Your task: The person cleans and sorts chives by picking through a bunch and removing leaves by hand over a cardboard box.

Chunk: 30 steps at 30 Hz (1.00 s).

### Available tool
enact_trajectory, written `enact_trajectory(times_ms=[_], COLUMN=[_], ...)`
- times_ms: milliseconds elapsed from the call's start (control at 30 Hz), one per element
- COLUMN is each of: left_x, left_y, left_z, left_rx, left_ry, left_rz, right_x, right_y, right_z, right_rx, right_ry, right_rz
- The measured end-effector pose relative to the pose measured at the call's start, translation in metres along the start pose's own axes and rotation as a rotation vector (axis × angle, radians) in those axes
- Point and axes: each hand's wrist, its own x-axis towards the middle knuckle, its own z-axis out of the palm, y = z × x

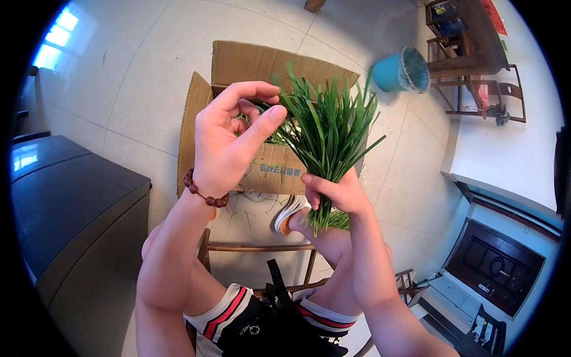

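Note:
A bunch of long green chives (327, 128) fans upward in front of me. My right hand (339, 191) is closed around its lower stems, and the stem ends stick out below the fist. My left hand (232, 134) hovers beside the leaf tips, fingers curled and thumb apart from the index finger, with nothing visible between them. Behind both hands stands an open cardboard box (196, 137) with its flaps up. Some green leaves show inside it, partly hidden by my left hand. More green stalks (339, 220) lie below the bunch, near my leg.
Loose green bits (250, 208) are scattered on the tiled floor before the box. A blue bucket (389, 72) with a plastic liner stands at the upper right, near wooden furniture (458, 65). A dark cabinet (83, 202) is on the left. A wooden bar (262, 247) crosses between my legs.

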Motion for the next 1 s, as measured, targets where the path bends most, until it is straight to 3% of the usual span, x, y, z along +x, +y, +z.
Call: enact_trajectory(times_ms=[233, 1000], left_x=[-0.0022, -0.0019], left_y=[-0.0026, -0.0010], left_z=[0.0005, -0.0037], left_rx=[0.015, 0.061], left_ry=[-0.024, 0.027], left_rz=[-0.067, -0.008], right_x=[0.0029, 0.0063], right_y=[0.0042, 0.0043], right_z=[0.0021, 0.0086], right_rx=[-0.057, -0.201], right_ry=[-0.026, -0.010], right_rz=[0.046, 0.054])
